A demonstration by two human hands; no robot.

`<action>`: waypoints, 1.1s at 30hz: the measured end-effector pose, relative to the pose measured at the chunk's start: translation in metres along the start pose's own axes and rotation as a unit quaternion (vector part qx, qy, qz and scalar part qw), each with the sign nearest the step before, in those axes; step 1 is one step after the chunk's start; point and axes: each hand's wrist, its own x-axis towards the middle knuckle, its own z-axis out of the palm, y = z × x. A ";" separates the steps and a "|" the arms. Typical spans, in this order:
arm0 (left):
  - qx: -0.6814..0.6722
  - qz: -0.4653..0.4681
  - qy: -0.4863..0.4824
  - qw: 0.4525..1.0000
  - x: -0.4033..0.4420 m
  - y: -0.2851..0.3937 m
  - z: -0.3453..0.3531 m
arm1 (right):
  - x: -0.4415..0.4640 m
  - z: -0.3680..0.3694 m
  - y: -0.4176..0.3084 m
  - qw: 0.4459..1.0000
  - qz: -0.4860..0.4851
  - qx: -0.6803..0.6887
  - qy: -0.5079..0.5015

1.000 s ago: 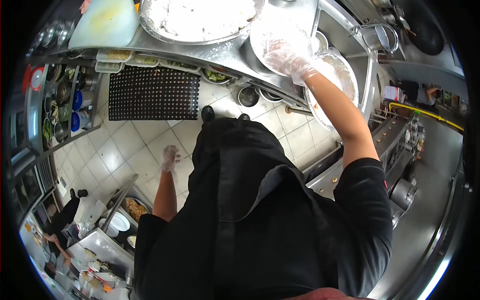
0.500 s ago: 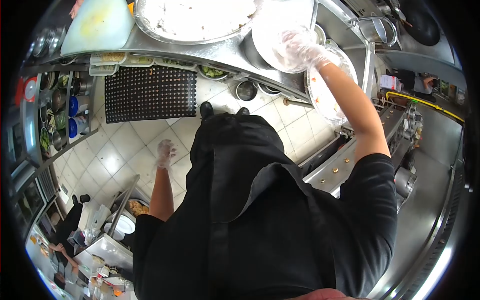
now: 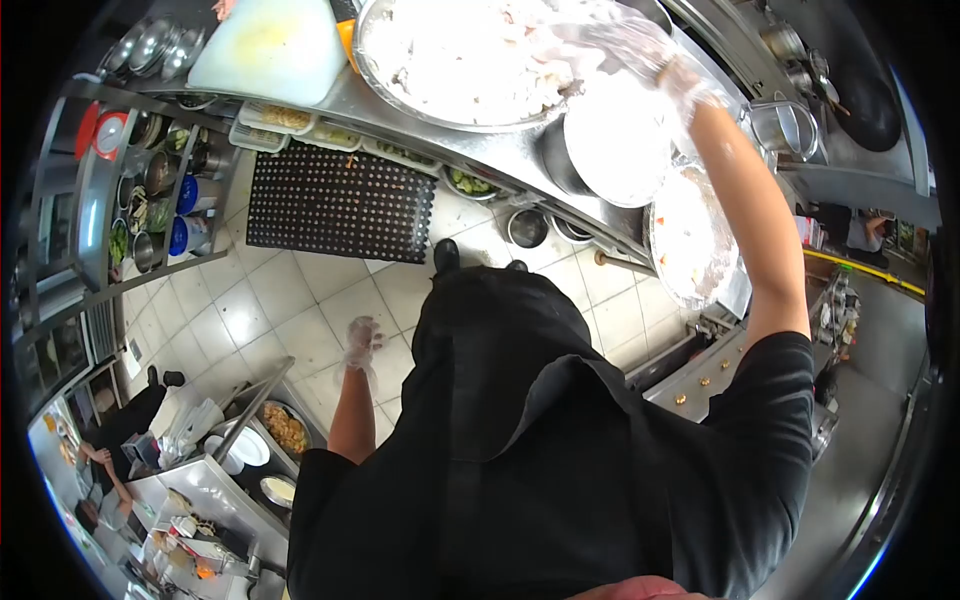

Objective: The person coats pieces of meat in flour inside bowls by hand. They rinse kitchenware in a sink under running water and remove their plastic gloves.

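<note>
My right hand (image 3: 610,45), in a clear plastic glove, reaches over the right edge of a large round metal tray (image 3: 425,118). Overexposed pale pieces of food (image 3: 470,60) cover the tray. The hand's fingers are smeared by motion, so their grip is unclear. Just below the hand stands a tall round pot (image 3: 563,160) with a glaring white top, its contents washed out. Beside the pot is a plastic-covered dish (image 3: 690,235) with small orange bits. My left hand (image 3: 364,340), also gloved, hangs away from the counter with loosely curled fingers, holding nothing.
A white cutting board (image 3: 265,50) lies left of the tray on the steel counter (image 3: 345,105). Below are a black perforated mat (image 3: 340,200) and a metal pot (image 3: 526,228). Shelves (image 3: 150,200) stand left; a co-worker (image 3: 130,430) is at lower left. A metal pitcher (image 3: 785,128) stands right.
My right hand has moved from over the tall pot to the tray's right edge. The view has shifted, so the surroundings sit lower and farther right. My left hand still hangs down.
</note>
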 end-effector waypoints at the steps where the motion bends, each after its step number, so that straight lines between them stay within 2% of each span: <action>1: -0.001 0.006 0.002 1.000 -0.003 -0.001 -0.001 | 0.014 0.003 -0.006 1.000 -0.016 -0.024 0.004; 5: 0.056 0.007 -0.011 0.998 -0.010 0.008 0.002 | 0.026 -0.001 -0.016 0.993 -0.050 -0.104 0.030; 8: 0.051 0.037 -0.010 0.998 0.012 -0.005 -0.006 | 0.000 -0.013 0.013 0.983 -0.037 -0.174 0.042; 11: 0.007 0.067 -0.099 0.993 0.017 -0.003 -0.001 | -0.046 0.005 0.072 0.956 0.017 -0.292 0.011; 12: 0.046 0.040 -0.074 0.995 0.010 0.009 0.006 | -0.059 0.020 0.096 0.934 0.016 -0.356 -0.013; 13: 0.083 0.017 -0.046 0.995 0.005 0.019 0.011 | -0.071 0.039 0.127 0.889 -0.017 -0.456 -0.037; 14: 0.086 0.018 -0.048 0.995 0.005 0.023 0.013 | -0.077 0.062 0.164 0.795 -0.082 -0.599 -0.046; 15: 0.102 0.001 -0.051 0.994 0.007 0.026 0.013 | -0.079 0.087 0.202 0.721 -0.110 -0.684 -0.022; 16: 0.118 -0.016 -0.053 0.991 0.009 0.028 0.012 | -0.086 0.109 0.200 0.864 0.055 -0.494 0.082; 17: 0.121 -0.013 -0.052 0.991 0.015 0.032 0.011 | -0.091 0.122 0.195 0.925 0.213 -0.258 0.180; 18: 0.115 -0.008 -0.053 0.992 0.022 0.033 0.007 | -0.093 0.115 0.182 0.926 0.212 -0.255 0.181; 20: 0.113 -0.002 -0.050 0.992 0.023 0.040 -0.001 | -0.093 0.075 0.136 0.981 0.149 -0.111 0.052; 21: 0.122 0.025 -0.046 0.991 0.020 0.048 -0.002 | -0.091 0.062 0.116 0.981 0.150 -0.107 0.055; 23: 0.129 0.057 -0.042 0.989 0.019 0.060 0.000 | -0.080 0.041 0.085 0.945 0.181 -0.252 0.102; 26: 0.069 0.049 0.004 0.996 0.024 0.074 -0.003 | -0.058 0.016 0.058 0.965 0.096 -0.216 0.116; 28: 0.061 0.068 -0.033 0.995 0.028 0.069 -0.009 | -0.040 0.012 0.041 0.975 0.051 -0.188 0.104; 31: 0.054 0.075 -0.058 0.994 0.019 0.063 -0.006 | -0.019 0.012 0.039 0.971 0.038 -0.220 0.088; 33: 0.061 0.073 -0.043 0.995 0.007 0.056 0.004 | -0.015 0.019 0.054 0.952 0.049 -0.292 0.083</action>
